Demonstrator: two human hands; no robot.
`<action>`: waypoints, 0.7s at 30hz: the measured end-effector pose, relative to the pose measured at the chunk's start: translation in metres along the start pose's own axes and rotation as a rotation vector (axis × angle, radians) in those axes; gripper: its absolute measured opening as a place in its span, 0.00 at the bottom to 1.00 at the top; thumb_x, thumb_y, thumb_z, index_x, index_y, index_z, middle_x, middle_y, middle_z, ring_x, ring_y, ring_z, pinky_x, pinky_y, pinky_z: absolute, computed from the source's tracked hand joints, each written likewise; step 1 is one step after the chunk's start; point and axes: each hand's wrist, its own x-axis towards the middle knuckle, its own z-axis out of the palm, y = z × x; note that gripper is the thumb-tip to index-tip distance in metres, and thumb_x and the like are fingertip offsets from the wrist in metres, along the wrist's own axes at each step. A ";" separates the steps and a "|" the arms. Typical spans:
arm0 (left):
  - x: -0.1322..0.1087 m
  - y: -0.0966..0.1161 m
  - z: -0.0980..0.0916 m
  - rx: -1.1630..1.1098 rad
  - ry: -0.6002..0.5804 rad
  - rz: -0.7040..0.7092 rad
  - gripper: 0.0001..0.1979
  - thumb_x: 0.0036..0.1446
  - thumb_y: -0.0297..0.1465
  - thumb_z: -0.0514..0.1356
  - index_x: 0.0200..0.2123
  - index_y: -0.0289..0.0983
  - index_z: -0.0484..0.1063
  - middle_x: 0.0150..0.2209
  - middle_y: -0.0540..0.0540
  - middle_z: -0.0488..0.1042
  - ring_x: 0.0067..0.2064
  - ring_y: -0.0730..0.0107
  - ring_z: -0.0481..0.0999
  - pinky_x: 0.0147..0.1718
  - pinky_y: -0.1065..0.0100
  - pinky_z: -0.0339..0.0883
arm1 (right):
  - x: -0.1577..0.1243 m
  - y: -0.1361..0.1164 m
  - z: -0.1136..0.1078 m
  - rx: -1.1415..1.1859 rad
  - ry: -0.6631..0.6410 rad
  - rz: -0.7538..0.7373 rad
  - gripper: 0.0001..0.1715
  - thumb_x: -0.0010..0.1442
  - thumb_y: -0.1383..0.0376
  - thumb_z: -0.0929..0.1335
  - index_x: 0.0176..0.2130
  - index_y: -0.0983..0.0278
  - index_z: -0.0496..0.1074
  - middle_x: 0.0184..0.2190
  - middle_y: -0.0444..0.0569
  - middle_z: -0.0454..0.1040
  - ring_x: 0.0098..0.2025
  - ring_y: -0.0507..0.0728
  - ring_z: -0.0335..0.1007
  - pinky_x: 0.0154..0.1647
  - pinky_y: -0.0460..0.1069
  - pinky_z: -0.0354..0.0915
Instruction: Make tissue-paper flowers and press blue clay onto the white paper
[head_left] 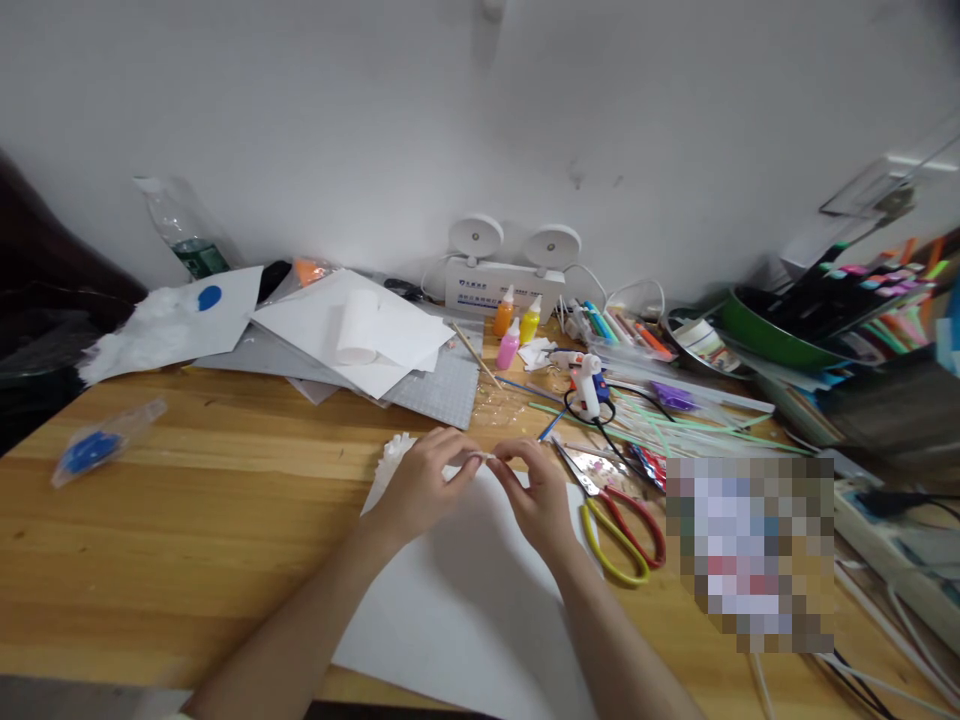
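A small white strip [486,456], perhaps of tissue or paper, is pinched between the fingertips of my left hand [439,470] and my right hand [534,485]. Both hands are closed on it, above the far part of a large white sheet [465,600]. White crumpled material [394,456] shows at the sheet's far left corner, partly behind my left hand. To the right of my right hand lie scissors [616,530] with one yellow and one red handle, their blades spread a little.
A white glue gun [585,385] stands among pipe cleaners and pens. Orange, yellow and pink paint bottles [508,345] are at the back. White sheets and a roll [358,328] lie on a grey cutting mat [442,390]. A blue packet [97,450] is at left, a power strip [885,540] at right.
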 end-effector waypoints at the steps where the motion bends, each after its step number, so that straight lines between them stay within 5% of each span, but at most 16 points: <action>1: 0.000 0.001 0.000 0.003 -0.002 -0.002 0.05 0.55 0.28 0.52 0.31 0.38 0.68 0.30 0.49 0.70 0.36 0.70 0.68 0.36 0.68 0.60 | 0.000 0.000 0.000 -0.001 -0.012 -0.008 0.03 0.55 0.68 0.65 0.29 0.61 0.65 0.26 0.45 0.68 0.31 0.54 0.62 0.34 0.49 0.59; 21: -0.001 0.005 0.000 0.121 -0.016 -0.030 0.07 0.53 0.25 0.49 0.27 0.38 0.65 0.27 0.50 0.67 0.33 0.69 0.66 0.32 0.68 0.58 | -0.001 -0.001 0.003 0.038 -0.082 -0.011 0.03 0.56 0.69 0.62 0.31 0.62 0.64 0.28 0.46 0.67 0.33 0.54 0.62 0.35 0.49 0.60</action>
